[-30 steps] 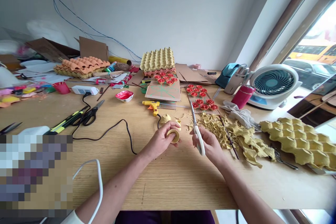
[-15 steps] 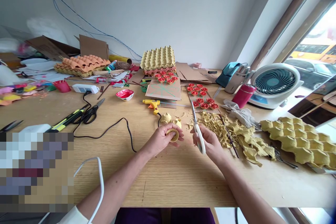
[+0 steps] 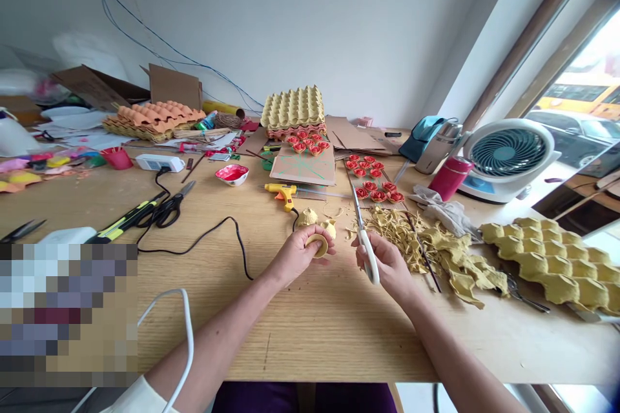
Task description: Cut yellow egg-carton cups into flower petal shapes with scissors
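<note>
My left hand (image 3: pixel 303 250) is closed round a yellow egg carton cup (image 3: pixel 317 246), thumb inside its round opening. In my right hand (image 3: pixel 385 257) are white-handled scissors (image 3: pixel 368 255), their blades pointing up and away from me. The scissors and the cup are apart. Just beyond my left hand lie more cut yellow cups (image 3: pixel 307 217), partly hidden by its fingers. A heap of yellow carton scraps (image 3: pixel 411 235) spreads to the right of my right hand.
A yellow glue gun (image 3: pixel 281 191) lies ahead, its black cord running left. Red paper flowers (image 3: pixel 372 171) stand on cardboard behind the scraps. At right are a yellow egg tray (image 3: pixel 552 258), a fan (image 3: pixel 506 155) and a red can (image 3: pixel 450 178). Black scissors (image 3: pixel 169 206) lie left.
The cup in my left hand has tilted slightly and shifted a little. My right hand and the scissors have stayed almost in place. The whole view has moved slightly.
</note>
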The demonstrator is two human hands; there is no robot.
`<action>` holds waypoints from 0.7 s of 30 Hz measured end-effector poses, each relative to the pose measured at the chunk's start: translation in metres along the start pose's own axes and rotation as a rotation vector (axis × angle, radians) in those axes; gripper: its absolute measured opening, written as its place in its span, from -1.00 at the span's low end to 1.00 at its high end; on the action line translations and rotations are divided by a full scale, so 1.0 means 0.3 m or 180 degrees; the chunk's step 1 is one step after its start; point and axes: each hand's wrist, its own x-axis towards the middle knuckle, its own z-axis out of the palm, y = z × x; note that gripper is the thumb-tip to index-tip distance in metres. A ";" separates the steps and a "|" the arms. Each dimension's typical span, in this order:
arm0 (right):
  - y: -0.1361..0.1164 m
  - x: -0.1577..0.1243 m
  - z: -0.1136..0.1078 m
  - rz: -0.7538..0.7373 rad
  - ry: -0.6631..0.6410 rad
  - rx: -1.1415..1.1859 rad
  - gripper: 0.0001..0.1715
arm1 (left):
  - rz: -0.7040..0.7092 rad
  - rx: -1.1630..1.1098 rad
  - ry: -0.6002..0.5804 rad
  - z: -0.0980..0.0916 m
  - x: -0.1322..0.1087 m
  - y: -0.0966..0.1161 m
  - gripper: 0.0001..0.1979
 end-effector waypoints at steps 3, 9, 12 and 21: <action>-0.002 0.000 0.001 0.0057 0.0011 0.0011 -0.60 | -0.0093 -0.0064 -0.0113 -0.001 0.002 -0.005 -0.79; -0.005 -0.002 0.000 0.0019 -0.0004 0.0042 -0.63 | -0.0196 -0.0037 -0.0269 -0.002 0.007 -0.017 -0.69; -0.004 -0.002 0.000 0.0046 -0.0008 0.0054 -0.64 | -0.0205 0.0037 -0.0230 -0.005 0.008 -0.016 -0.67; -0.004 -0.002 -0.001 0.0041 -0.0050 0.0099 -0.69 | -0.0188 0.0112 -0.0400 -0.005 -0.002 -0.009 -0.66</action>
